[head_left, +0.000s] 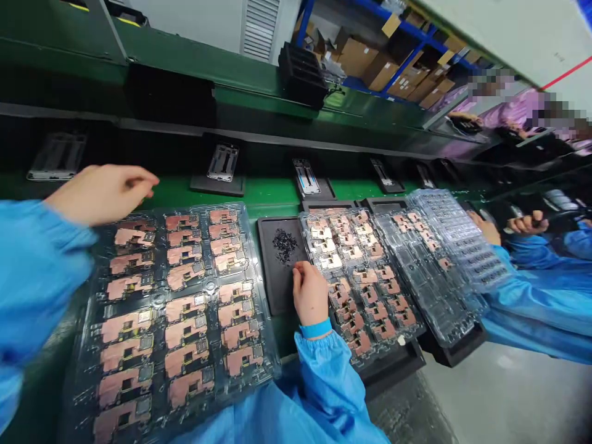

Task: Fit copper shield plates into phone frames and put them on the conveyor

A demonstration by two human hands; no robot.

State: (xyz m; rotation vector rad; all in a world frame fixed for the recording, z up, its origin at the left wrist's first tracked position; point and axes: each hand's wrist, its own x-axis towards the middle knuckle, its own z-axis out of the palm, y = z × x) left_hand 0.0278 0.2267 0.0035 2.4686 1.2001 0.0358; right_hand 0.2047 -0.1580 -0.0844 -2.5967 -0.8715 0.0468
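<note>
Blue gown sleeve (324, 385) led to right hand (311, 293), fingers bunched at black tray (272, 287), grip unclear; small black parts (283, 245) lay piled within reach, between copper-shielded circuit boards (185, 333); left hand (104, 195) loosely curled, empty.

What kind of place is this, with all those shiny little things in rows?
Probably an electronics factory. Rows of circuit boards sit in plastic trays, people wear matching blue gowns, and they work at a long green bench.

Right hand (309, 293) at black tray (272, 290), circuit boards (185, 331)
</note>
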